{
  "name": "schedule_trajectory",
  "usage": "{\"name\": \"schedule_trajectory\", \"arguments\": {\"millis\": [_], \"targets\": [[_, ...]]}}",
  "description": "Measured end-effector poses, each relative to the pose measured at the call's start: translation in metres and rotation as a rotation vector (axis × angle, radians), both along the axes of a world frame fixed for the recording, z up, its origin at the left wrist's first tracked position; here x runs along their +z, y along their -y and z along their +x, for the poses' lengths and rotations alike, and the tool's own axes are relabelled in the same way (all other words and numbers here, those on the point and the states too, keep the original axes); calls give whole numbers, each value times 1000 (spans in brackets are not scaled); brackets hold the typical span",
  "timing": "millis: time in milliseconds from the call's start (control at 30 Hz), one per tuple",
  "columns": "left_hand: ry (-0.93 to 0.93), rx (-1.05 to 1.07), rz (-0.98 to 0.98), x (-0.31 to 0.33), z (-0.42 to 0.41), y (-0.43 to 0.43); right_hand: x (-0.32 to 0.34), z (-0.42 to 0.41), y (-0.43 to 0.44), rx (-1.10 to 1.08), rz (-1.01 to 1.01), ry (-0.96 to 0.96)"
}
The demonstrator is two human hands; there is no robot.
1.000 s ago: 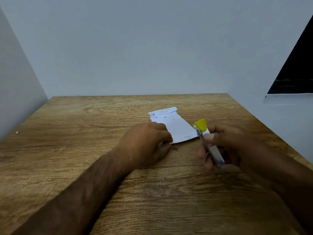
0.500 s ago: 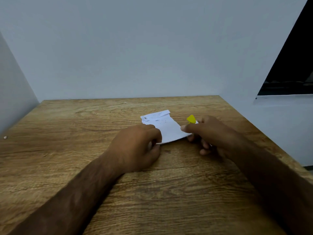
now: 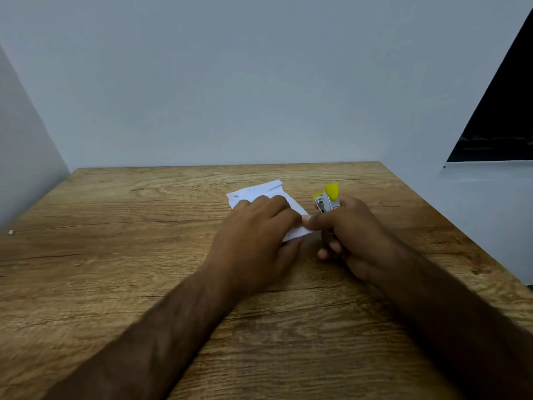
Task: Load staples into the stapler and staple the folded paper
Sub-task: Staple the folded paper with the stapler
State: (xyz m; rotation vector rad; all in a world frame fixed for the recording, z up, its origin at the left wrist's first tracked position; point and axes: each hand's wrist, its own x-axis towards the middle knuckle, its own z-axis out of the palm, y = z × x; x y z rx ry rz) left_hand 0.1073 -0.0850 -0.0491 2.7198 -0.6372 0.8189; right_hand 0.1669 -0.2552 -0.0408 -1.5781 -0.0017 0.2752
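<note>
Wood-grain worktop (image 3: pixel 129 232) across lower frame. Right of centre, lying on it: folded white paper (image 3: pixel 259 192), near end pinched by left grip (image 3: pixel 253 238), fingers curled on top, thumb underneath. Just right of it, stapler (image 3: pixel 328 199), yellow end up, wrapped in right grip (image 3: pixel 356 235), thumb tip touching paper's right edge. Tiny pale speck (image 3: pixel 11 232) at worktop's far left edge.
</note>
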Motion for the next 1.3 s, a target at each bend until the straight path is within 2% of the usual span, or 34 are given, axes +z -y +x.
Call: {"name": "schedule_trajectory", "arguments": {"millis": [167,400,600,867,1200,1300], "targets": [[116,54,98,-2,2,-6,3,-4,0,93,39,-18],[196,124,6,0,2,-15,15,-8,17,292,27,-202],[247,110,27,1,0,-14,11,-19,10,439,-7,-258],[251,79,55,2,-2,-9,11,-25,-1,461,107,-197],[304,18,94,-2,-2,-5,8,-28,-3,391,120,-153],[280,-12,36,-4,0,-3,6,-28,-3,372,109,-143]]}}
